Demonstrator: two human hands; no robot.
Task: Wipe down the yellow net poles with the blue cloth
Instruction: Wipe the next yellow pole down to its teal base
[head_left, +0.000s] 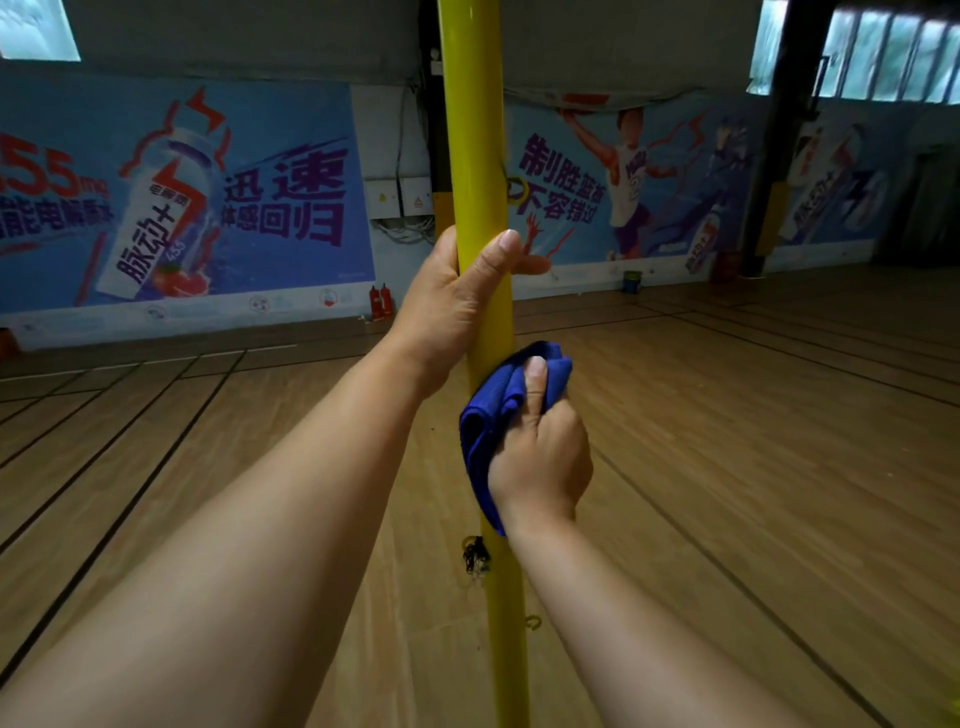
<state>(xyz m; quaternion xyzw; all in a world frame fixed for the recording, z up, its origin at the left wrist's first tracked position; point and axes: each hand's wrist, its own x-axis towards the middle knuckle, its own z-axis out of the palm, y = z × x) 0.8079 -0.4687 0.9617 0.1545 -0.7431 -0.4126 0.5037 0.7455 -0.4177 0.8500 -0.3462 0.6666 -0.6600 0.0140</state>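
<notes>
A glossy yellow net pole runs upright through the middle of the head view, from the top edge to the bottom edge. My left hand grips the pole at mid height, thumb across its front and fingers wrapped behind. Just below it, my right hand holds a bunched blue cloth against the pole's right side, thumb pointing up over the folds. The cloth covers a stretch of the pole there. A black knot of cord hangs on the pole's left side below the cloth.
A wooden sports floor with dark court lines spreads all around. A wall of blue advertising banners stands behind, with red bottles at its foot. A dark pillar rises at the right.
</notes>
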